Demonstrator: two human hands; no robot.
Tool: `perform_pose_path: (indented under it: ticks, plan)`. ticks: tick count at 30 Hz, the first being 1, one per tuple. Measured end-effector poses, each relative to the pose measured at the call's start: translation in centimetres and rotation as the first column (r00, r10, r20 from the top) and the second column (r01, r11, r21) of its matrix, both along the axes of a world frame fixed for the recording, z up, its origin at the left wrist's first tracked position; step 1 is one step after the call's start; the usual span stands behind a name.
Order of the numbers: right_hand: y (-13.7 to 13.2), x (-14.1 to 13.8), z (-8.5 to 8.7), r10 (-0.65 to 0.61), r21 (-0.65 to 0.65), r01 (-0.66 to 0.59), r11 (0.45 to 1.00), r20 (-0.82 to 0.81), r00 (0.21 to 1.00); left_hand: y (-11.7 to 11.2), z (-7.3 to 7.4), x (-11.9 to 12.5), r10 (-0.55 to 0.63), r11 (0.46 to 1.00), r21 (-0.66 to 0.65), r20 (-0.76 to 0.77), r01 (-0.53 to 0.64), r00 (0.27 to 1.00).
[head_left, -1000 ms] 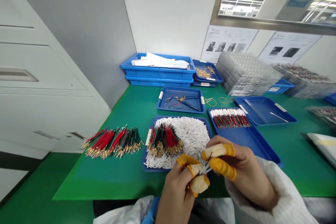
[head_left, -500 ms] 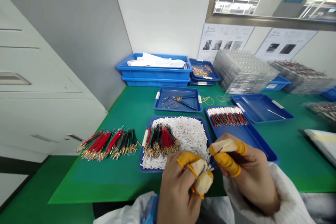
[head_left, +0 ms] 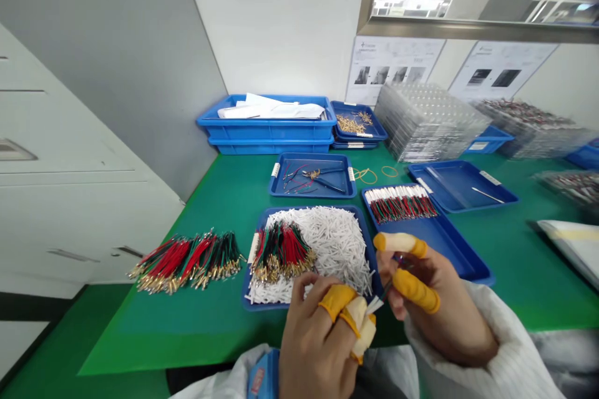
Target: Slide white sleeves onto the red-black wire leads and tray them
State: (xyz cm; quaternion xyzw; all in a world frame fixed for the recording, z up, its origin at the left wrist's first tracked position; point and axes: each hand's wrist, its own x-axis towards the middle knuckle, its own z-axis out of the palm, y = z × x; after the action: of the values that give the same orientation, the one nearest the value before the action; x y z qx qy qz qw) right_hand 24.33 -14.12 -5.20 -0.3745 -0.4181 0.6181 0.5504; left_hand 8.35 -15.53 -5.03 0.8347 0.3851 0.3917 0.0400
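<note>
Yellow-and-cream finger cots cover several fingertips of both hands. My left hand (head_left: 322, 330) pinches a small white sleeve (head_left: 374, 305) in front of the near tray. From the sleeve a thin dark wire (head_left: 386, 290) runs to my right hand (head_left: 435, 299), whose curled fingers hold it; more wire shows between thumb and forefinger. Just beyond my left hand is a blue tray of loose white sleeves (head_left: 339, 237), with a bundle of red, green and black wires (head_left: 285, 249) with gold tips on top. Finished-looking wires with white ends (head_left: 400, 202) line the tray at right.
More wires with gold tips (head_left: 187, 262) lie on the green table at left. Behind are a small tray with pliers (head_left: 327, 182), stacked blue bins (head_left: 271, 131) and clear plastic trays (head_left: 428, 121). Rubber bands (head_left: 365, 176) lie near the middle.
My hands have drawn slightly apart, and the white sleeve and wire between them show more clearly. My right thumb and forefinger have spread somewhat. The view has shifted slightly.
</note>
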Motion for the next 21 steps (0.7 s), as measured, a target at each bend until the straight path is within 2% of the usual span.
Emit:
perform_pose_path:
  ticks: [3, 8, 12, 16, 18, 19, 21]
  plan:
    - [-0.3, 0.2, -0.4, 0.082, -0.068, -0.083, 0.994, -0.008, 0.997, -0.1, -0.6, 0.0, -0.046, 0.999, -0.019, -0.011, 0.045, 0.999]
    - [-1.0, -0.1, -0.8, -0.062, 0.094, 0.048, 0.994, 0.153, 0.986, -0.4, -1.7, 0.5, -0.082, 0.994, -0.066, 0.068, 0.086, 0.994]
    - [-1.0, 0.0, -0.9, -0.087, 0.079, 0.074, 0.994, 0.182, 0.979, -0.3, -1.9, 0.7, -0.061, 0.996, -0.068, 0.077, 0.066, 0.995]
    - [-0.1, 2.2, 0.0, -0.112, 0.076, 0.093, 0.993, 0.308, 0.945, -0.1, -2.1, 0.1, 0.015, 0.998, -0.064, -0.032, -0.017, 0.999]
    - [0.9, 4.2, 0.0, -0.175, 0.083, 0.154, 0.985, 0.465, 0.868, 0.0, -2.4, -0.6, 0.049, 0.997, -0.060, -0.075, -0.054, 0.996]
    - [1.4, 5.3, -0.2, -0.208, 0.104, 0.182, 0.978, 0.574, 0.792, 0.0, -2.5, -1.1, 0.070, 0.995, -0.058, -0.089, -0.075, 0.994]
    - [2.5, 7.4, -1.4, -0.233, 0.167, 0.167, 0.972, 0.793, 0.563, 0.1, -2.7, -2.1, 0.121, 0.991, -0.036, -0.110, -0.125, 0.987]
